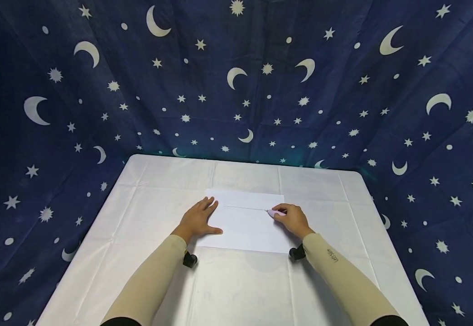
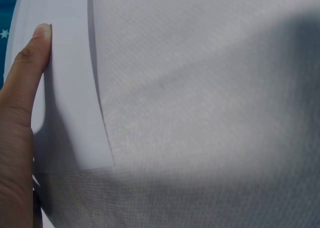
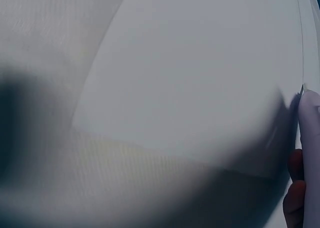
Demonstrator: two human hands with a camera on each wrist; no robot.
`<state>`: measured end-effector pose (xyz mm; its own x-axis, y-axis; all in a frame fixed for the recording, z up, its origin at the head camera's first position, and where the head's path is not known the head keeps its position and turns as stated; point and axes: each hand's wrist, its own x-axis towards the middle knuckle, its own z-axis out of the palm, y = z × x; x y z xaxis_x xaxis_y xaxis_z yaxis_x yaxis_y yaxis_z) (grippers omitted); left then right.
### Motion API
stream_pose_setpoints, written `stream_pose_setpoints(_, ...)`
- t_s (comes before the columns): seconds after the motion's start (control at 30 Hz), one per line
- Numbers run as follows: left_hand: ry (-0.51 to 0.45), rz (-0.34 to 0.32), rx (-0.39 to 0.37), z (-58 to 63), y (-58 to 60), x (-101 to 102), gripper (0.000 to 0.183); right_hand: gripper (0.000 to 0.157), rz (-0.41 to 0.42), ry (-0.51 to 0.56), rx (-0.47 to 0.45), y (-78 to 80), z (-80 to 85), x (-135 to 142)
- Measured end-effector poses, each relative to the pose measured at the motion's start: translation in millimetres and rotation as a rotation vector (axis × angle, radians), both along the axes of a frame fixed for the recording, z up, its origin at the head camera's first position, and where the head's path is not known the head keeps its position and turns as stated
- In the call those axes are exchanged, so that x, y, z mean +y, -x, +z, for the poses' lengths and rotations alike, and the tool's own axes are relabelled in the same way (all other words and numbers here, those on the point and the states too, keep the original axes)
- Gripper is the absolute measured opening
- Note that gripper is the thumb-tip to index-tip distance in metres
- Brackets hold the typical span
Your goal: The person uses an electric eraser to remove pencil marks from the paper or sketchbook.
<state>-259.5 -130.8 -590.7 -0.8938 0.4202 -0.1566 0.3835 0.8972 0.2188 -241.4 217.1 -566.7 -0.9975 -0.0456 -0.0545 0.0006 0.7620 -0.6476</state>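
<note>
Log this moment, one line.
left hand: rests on paper | right hand: holds lilac tool, tip at line | paper: on table

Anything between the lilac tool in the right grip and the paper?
Nothing visible: the lilac tool meets the thin line at its right end on the paper; the left grip lies clear, leftward.

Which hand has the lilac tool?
The right hand: it pinches the lilac tool at one end of the thin line. The left hand lies spread on the white sheet, gripping nothing.
</note>
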Motion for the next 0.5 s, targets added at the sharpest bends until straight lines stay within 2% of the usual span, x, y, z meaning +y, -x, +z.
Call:
stream_pose_setpoints(0.23, 0.002, -0.001, 0.004, 0.6, 0.2, -0.7, 0.112, 0.021, 0.003, -0.021, -0.031, 2.3, 2.0, 2.6)
stream_pose_setpoints(0.5, -0.005, -0.011, 0.011, -0.5, 0.4, -0.3, 0.112, 0.022, 0.027, -0.013, -0.023, 6.0, 0.5, -0.5)
